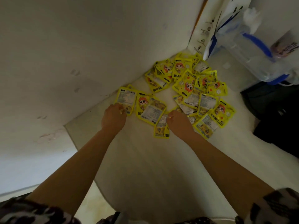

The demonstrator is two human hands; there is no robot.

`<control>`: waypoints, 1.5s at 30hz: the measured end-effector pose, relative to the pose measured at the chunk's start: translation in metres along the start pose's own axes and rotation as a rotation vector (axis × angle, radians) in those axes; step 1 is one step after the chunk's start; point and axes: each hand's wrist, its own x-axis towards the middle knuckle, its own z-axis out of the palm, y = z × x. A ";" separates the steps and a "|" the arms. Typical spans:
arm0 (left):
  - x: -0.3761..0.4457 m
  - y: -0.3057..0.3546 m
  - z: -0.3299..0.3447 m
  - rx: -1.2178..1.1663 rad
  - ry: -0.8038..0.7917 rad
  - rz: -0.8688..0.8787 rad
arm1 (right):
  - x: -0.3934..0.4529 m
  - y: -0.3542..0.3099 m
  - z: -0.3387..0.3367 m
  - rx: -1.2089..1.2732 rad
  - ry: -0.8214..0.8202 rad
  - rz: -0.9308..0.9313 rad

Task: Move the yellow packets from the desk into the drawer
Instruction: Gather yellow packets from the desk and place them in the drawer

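- Two hands are down on the heap at once: your left hand has its fingers curled onto the lower edge of the packet nearest the wall, and your right hand has its fingers bent over the near edge of the yellow packets; you cannot tell whether either pinch has truly closed, since the fingertips are hidden under the knuckles.
- Both hands likely sit at the near rim of the heap because that is the edge you can rake toward yourself.
- Loose packets overlap too much for an exact count; you have roughly two dozen or more, all lying flat on the desk, spread from your hands back to the corner where the wall meets it.
- One clear plastic container with blue trim stands beyond the heap, on its far right.
- One black object lies just right of the heap.
- No drawer is in view, so none of the visible packets has been moved yet.
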 end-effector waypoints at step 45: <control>0.114 0.049 -0.008 0.159 -0.261 0.339 | 0.090 -0.051 0.018 0.378 0.035 0.210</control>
